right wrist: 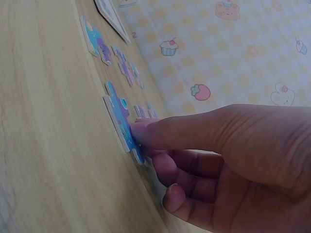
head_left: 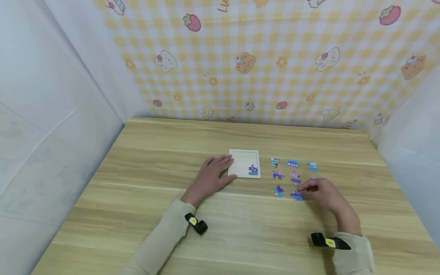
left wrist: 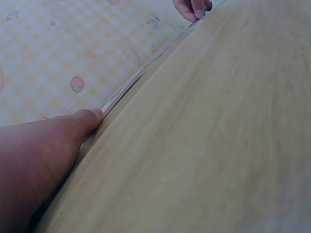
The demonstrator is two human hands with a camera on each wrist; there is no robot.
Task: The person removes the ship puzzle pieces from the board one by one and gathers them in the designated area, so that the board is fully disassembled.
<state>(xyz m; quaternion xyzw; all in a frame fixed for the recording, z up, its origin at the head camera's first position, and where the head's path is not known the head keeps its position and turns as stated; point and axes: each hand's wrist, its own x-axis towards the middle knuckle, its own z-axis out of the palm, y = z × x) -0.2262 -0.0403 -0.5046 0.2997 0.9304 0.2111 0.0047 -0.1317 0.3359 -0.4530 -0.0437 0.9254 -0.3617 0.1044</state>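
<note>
My left hand [head_left: 214,173] lies with straight fingers on the left edge of a white square puzzle tray [head_left: 238,164]. Its thumb [left wrist: 90,119] rests along the tray's near side. One purple-and-blue jigsaw piece [head_left: 253,170] sits in the tray's lower right corner. Over the nearest row of loose pieces, my right hand [head_left: 321,192] has its fingers curled. Thumb and index finger pinch the right edge of a blue-and-purple jigsaw piece [right wrist: 118,116], which lies at table level. The index fingertip is mostly hidden behind the thumb.
Several loose jigsaw pieces lie in rows right of the tray, among them a blue bus-like piece [head_left: 293,164] and a pink-and-purple piece [head_left: 295,177]. My right hand partly covers another piece [head_left: 314,177]. A checked cloth [head_left: 275,76] hangs behind the wooden table [head_left: 240,229].
</note>
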